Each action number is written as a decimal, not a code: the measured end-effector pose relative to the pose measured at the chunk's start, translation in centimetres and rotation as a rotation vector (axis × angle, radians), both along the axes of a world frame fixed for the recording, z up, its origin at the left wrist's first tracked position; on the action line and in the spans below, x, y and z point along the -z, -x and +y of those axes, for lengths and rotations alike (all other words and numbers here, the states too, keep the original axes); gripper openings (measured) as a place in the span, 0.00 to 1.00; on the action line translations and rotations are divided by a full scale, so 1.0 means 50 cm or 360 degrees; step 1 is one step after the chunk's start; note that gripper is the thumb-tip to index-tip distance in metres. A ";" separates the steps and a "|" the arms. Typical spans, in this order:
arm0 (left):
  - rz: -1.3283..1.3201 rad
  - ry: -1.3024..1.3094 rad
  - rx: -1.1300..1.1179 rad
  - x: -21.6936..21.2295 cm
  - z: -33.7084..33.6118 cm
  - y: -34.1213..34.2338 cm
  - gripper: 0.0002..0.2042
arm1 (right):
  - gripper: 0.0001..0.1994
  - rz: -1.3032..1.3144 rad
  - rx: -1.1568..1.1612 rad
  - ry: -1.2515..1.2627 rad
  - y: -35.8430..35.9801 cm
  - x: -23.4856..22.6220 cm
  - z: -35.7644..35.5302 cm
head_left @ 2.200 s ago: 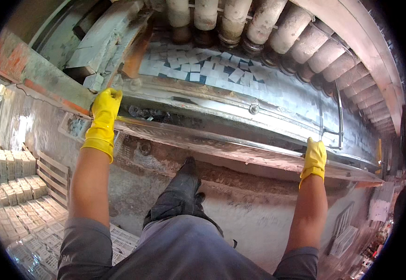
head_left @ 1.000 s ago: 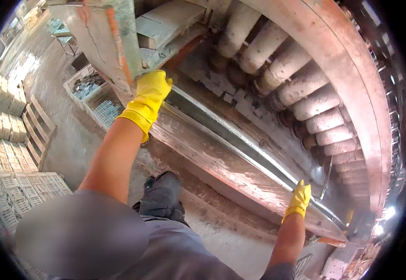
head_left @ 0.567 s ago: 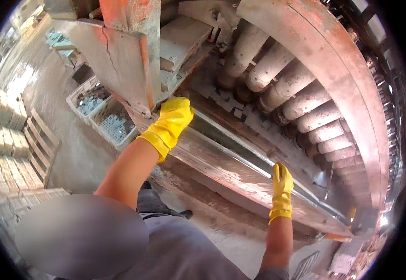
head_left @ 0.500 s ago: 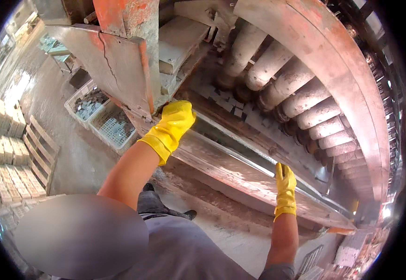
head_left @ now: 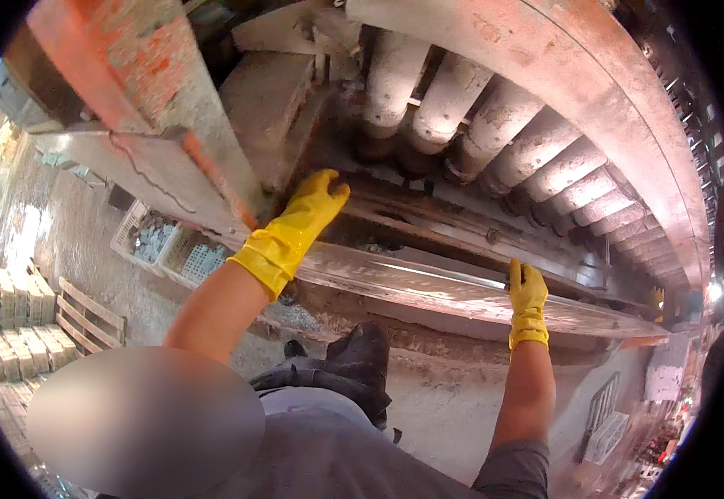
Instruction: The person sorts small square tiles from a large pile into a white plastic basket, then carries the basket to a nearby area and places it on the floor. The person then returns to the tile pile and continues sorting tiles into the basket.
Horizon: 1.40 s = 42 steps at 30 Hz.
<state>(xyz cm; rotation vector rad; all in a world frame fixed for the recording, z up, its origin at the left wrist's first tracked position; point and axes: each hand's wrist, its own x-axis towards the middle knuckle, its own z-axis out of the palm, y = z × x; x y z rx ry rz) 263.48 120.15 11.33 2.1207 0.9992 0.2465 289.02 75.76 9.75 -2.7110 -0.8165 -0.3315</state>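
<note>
Both my hands wear yellow rubber gloves and are at the near side of a large machine. My left hand (head_left: pixel 308 208) is beside the orange-and-grey post (head_left: pixel 166 79), its fingers curled over the inner side of the edge. My right hand (head_left: pixel 528 291) is farther right along the same edge, fingers bent over it and pointing inward. Between them runs a long, wet, pale metal ledge (head_left: pixel 428 291), a bright strip along its top ending at my right fingertips. Whatever lies under the fingers of either hand is hidden.
Thick worn rollers (head_left: pixel 453 100) line the machine beyond my hands, under a curved pale beam (head_left: pixel 562 58). White plastic crates (head_left: pixel 200 264) with broken pieces stand on the floor at left. A wooden pallet (head_left: pixel 87 312) and stacked blocks (head_left: pixel 12 295) are farther left.
The view has shifted and tilted, so the post leans more and the floor shows more. The dark glossy band between my hands has narrowed. Both hands remain along the machine's edge.
</note>
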 end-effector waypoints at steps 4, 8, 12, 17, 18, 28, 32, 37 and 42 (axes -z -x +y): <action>-0.0156 -0.0370 -0.0009 0.186 0.187 -0.140 0.22 | 0.19 -0.0089 -0.0017 -0.0186 -0.015 -0.002 0.064; -0.0222 -0.0725 -0.0150 0.308 0.296 -0.279 0.16 | 0.14 -0.0496 -0.0159 -0.0315 -0.039 0.016 0.066; -0.0181 -0.0901 -0.0296 0.361 0.384 -0.326 0.15 | 0.09 -0.0532 -0.0234 -0.0396 -0.051 0.009 0.078; -0.0036 -0.0852 -0.0389 0.347 0.431 -0.334 0.16 | 0.05 -0.0572 -0.0252 -0.0414 -0.065 -0.005 0.103; -0.0027 -0.0845 -0.0378 0.344 0.434 -0.352 0.16 | 0.04 -0.0580 -0.0245 -0.0409 -0.066 -0.008 0.098; 0.0006 -0.0931 -0.0428 0.371 0.534 -0.423 0.16 | 0.03 -0.0494 -0.0260 -0.0468 -0.048 -0.022 0.115; 0.0018 -0.0986 -0.0411 0.381 0.570 -0.440 0.17 | 0.07 -0.0336 -0.0240 -0.0467 -0.007 -0.014 0.074; 0.0051 -0.1014 -0.0409 0.414 0.603 -0.411 0.17 | 0.17 -0.0245 -0.0233 -0.0422 0.050 -0.027 0.038; 0.0072 -0.1035 -0.0441 0.431 0.636 -0.386 0.17 | 0.21 -0.0072 -0.0224 -0.0277 0.090 -0.041 0.002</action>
